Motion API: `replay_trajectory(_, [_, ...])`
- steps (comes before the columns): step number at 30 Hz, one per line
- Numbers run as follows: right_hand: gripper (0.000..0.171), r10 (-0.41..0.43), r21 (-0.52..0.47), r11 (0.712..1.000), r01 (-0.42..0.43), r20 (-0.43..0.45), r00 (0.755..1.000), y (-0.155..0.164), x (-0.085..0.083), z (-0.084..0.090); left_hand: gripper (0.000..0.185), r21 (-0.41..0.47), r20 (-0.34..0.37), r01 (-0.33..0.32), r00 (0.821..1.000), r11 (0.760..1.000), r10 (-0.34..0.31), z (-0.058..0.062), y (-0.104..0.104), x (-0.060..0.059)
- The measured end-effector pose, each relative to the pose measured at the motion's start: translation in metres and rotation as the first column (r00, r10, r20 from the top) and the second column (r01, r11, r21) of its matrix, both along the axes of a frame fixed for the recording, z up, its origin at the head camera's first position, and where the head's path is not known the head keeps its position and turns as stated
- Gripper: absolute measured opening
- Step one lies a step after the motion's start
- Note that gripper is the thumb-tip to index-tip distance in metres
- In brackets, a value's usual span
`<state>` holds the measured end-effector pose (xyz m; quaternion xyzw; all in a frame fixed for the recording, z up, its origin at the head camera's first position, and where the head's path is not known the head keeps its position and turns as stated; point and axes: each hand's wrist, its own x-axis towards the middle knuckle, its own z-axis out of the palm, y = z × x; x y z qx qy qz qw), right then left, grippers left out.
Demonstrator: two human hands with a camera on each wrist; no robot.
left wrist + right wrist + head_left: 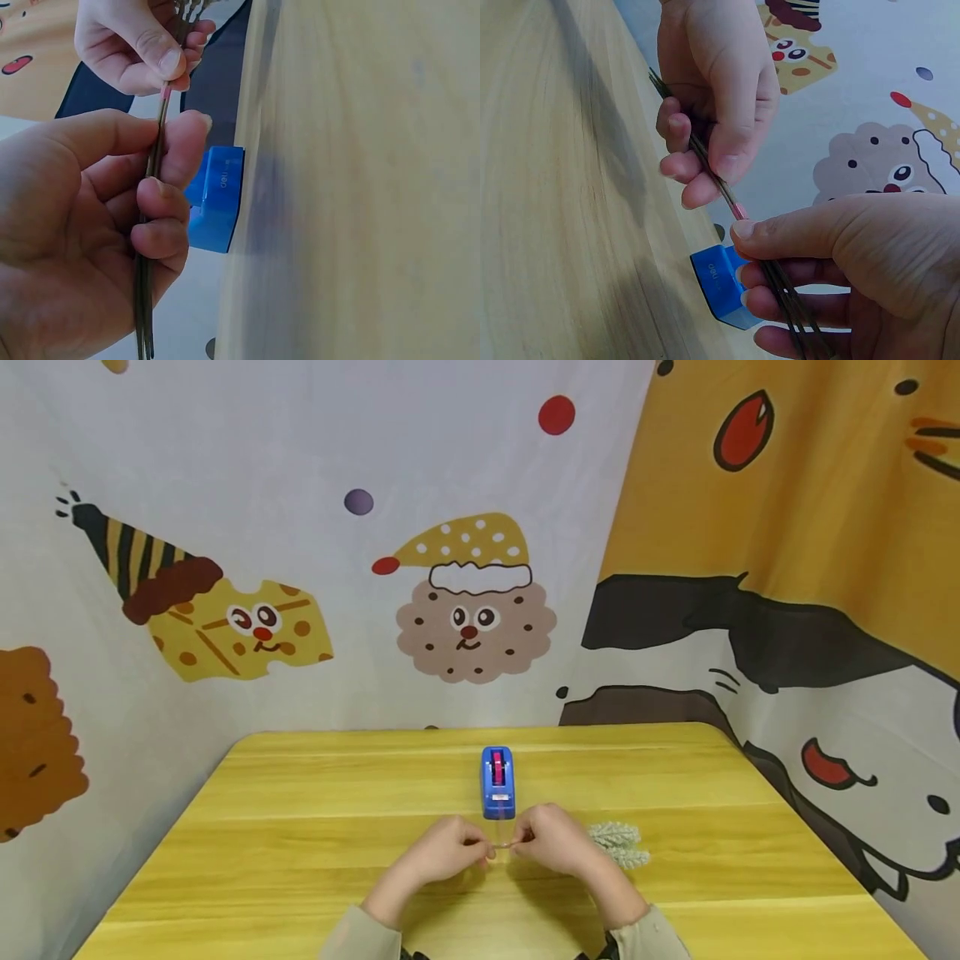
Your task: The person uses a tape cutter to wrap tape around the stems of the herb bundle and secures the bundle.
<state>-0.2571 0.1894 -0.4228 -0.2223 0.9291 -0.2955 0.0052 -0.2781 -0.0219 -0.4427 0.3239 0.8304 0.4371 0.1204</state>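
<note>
Over the yellow wooden table (300, 827), both hands met near the middle, just in front of a blue tape dispenser (498, 782). The left hand (442, 852) had its thumb and curled fingers pinched round a bundle of thin dark stems (155, 161), and the right hand (551, 837) pinched the same bundle a little farther along, so the stems ran straight between them, held just above the tabletop. A small pink patch showed on the stems (737, 211) in the gap between the two grips. Pale, frosted leafy sprigs (621, 843) stuck out past the right hand and lay on the table. Behind stood cloth walls (465, 602) printed with cartoon biscuits.
</note>
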Motion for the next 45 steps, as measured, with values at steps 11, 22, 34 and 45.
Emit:
replay_trajectory(11, [0.019, 0.023, 0.003, 1.000, -0.023, 0.019, 1.000, 0.000, -0.006, -0.001, 0.014, 0.015, -0.034, -0.045, 0.998, 0.999, 0.046, 0.002, -0.004, -0.001])
replay_trajectory(22, [0.007, 0.015, 0.021, 1.000, -0.016, 0.048, 0.999, 0.005, -0.002, -0.001, 0.009, -0.025, -0.105, -0.071, 0.992, 0.997, 0.068, -0.002, 0.003, -0.001])
replay_trajectory(34, [0.016, -0.017, 0.058, 0.998, 0.019, -0.039, 0.999, 0.003, -0.004, -0.007, 0.011, -0.012, -0.057, -0.102, 0.993, 0.995, 0.101, 0.000, 0.004, 0.000])
replay_trajectory(45, [0.016, -0.033, 0.083, 0.996, 0.037, -0.051, 0.998, 0.001, -0.005, -0.011, 0.019, -0.031, -0.078, -0.044, 0.996, 0.999, 0.041, -0.003, 0.002, -0.002])
